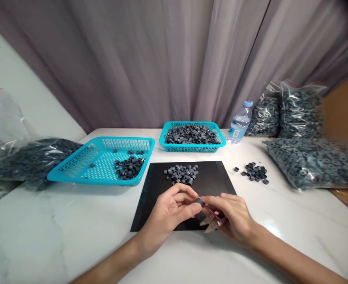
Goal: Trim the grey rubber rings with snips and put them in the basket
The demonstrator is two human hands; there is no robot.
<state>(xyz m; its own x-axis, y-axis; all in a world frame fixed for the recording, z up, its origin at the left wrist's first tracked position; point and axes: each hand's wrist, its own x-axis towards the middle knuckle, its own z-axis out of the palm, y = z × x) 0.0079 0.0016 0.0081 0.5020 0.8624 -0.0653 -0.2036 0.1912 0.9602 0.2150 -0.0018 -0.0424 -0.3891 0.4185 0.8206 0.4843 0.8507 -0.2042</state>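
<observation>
Over the black mat (pixel 146 201), my left hand (pixel 172 209) is closed, pinching a small dark grey ring (pixel 200 202) between thumb and fingertips. The fingertips of my right hand (pixel 231 213) meet the same ring from the other side. Tucked in my right palm is a pair of small snips (pixel 214 221), pinkish, with two pointed blades spread apart and aimed to the left. Its handles are mostly hidden by the fingers. Just beyond my hands lies a pile of similar grey rings (pixel 182 173) on the mat.
A blue basket (pixel 100 181) at the left holds some rings; another blue basket (pixel 191 148) at the back is full of them. Loose rings (pixel 255 172) lie right of the mat. A water bottle (pixel 240 123) and bulging plastic bags (pixel 316 163) of rings stand at the right, another bag (pixel 43 157) at left.
</observation>
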